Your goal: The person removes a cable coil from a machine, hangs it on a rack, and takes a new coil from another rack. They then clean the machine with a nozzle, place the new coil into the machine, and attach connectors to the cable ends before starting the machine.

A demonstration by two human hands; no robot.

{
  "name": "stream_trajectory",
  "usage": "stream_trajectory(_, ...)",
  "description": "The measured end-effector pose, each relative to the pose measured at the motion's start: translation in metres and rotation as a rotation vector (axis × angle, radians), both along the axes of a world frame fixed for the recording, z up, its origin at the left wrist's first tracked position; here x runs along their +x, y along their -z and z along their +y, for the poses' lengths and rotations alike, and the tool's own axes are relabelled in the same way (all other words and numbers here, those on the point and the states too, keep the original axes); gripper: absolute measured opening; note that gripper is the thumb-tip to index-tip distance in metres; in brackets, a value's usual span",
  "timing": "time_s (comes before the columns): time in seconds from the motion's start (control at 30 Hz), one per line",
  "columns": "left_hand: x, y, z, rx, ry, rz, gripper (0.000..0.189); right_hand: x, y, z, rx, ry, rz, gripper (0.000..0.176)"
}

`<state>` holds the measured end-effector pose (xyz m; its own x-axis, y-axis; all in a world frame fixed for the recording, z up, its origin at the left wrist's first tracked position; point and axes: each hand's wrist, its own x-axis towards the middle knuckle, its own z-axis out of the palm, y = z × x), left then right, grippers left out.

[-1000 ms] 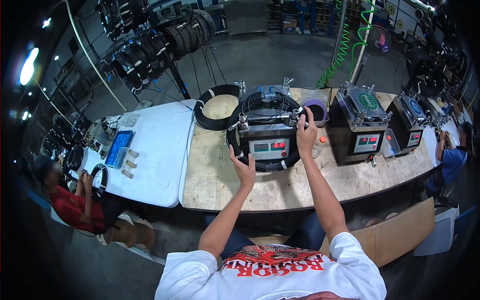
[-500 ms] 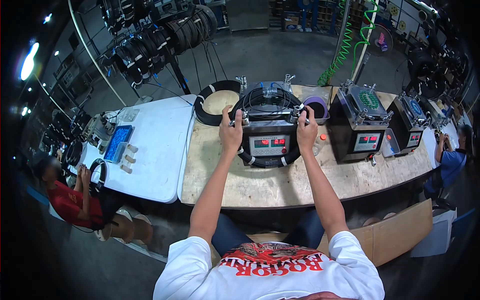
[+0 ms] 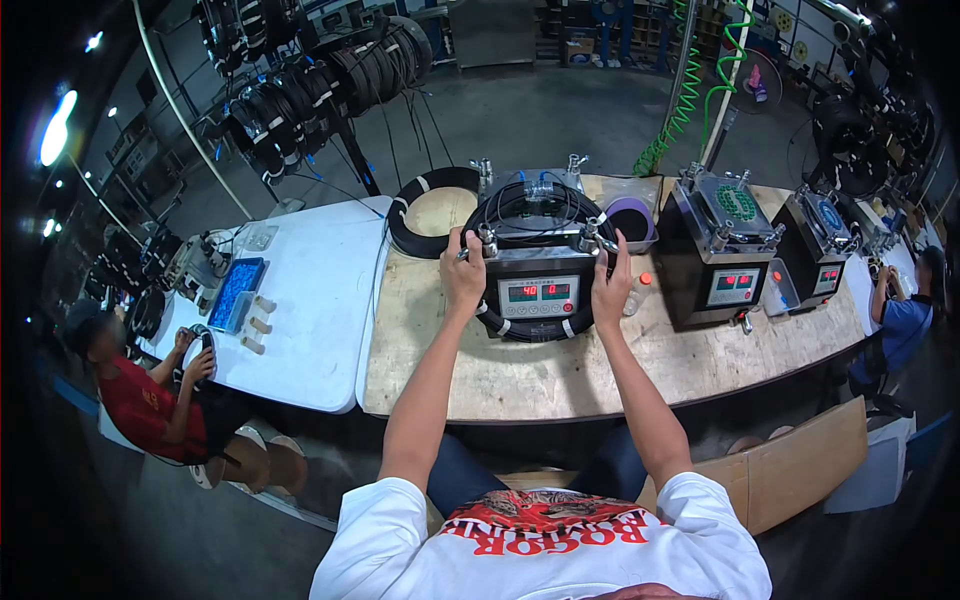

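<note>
A polishing-type machine with a metal box body [image 3: 530, 262] stands on the wooden bench in front of me, its red digits lit on the front panel [image 3: 538, 296]. A black cable coil [image 3: 574, 324] hangs around its front, and thinner loops lie over its top. My left hand [image 3: 463, 280] is closed on the wing nut [image 3: 488, 238] at the near left corner, thumb and fingers on its metal arm. At the near right corner, my right hand [image 3: 611, 288] pinches the other wing nut [image 3: 590, 236]. Both hands overlap the coil's sides.
Another black coil [image 3: 416, 240] lies behind to the left. Two similar machines [image 3: 722, 250] stand on the right, with a small orange-capped bottle [image 3: 638, 290] nearer. A blue tray [image 3: 238, 290] is on the white table [image 3: 310, 320]. Co-workers sit at left [image 3: 150, 390] and right [image 3: 900, 300].
The panel's right reading has gone from 0.10 to 0. My hands stay at the wing nuts, with the right fingers slightly shifted. The co-worker at left has lowered their hands.
</note>
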<state>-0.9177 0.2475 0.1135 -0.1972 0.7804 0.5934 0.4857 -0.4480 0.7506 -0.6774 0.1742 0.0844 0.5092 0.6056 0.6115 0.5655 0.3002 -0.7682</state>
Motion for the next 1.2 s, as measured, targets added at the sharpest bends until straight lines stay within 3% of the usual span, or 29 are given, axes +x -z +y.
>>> stream_trajectory(0.13, -0.003, -0.001, 0.001, -0.068, 0.029, 0.006, 0.045, -0.008, 0.027, -0.011, 0.009, 0.009, 0.074, 0.049)
stream_trajectory(0.6, 0.003, 0.018, -0.03, 0.045, -0.06, 0.007, 0.052, -0.011, 0.022, -0.017, -0.049, -0.008, 0.11, 0.05)
stream_trajectory(0.7, 0.008, 0.074, -0.031, 0.016, -0.116, -0.203, 0.053, -0.009, 0.028, -0.013, -0.037, -0.012, 0.112, 0.051)
stream_trajectory(0.73, 0.01, 0.063, -0.053, -0.203, -0.055, -0.281, 0.061, -0.009, 0.028, -0.013, -0.042, -0.018, 0.118, 0.051)
stream_trajectory(0.8, 0.025, 0.101, -0.061, -0.181, -0.164, -0.281, 0.069, -0.009, 0.025, -0.016, -0.048, -0.026, 0.124, 0.052)
stream_trajectory(0.83, 0.03, 0.107, -0.067, -0.17, -0.219, -0.281, 0.073, -0.01, 0.022, -0.018, -0.047, -0.03, 0.124, 0.052)
stream_trajectory(0.87, 0.03, 0.112, -0.075, -0.27, -0.132, -0.356, 0.083, -0.01, 0.02, -0.019, -0.046, -0.034, 0.124, 0.052)
stream_trajectory(1.07, 0.024, 0.118, -0.075, -0.312, -0.04, -0.331, 0.085, -0.006, 0.021, -0.018, -0.002, -0.081, 0.163, 0.052)
stream_trajectory(1.2, 0.025, 0.136, -0.065, -0.255, -0.092, -0.288, 0.084, 0.014, 0.019, -0.008, -0.079, -0.062, 0.08, 0.058)
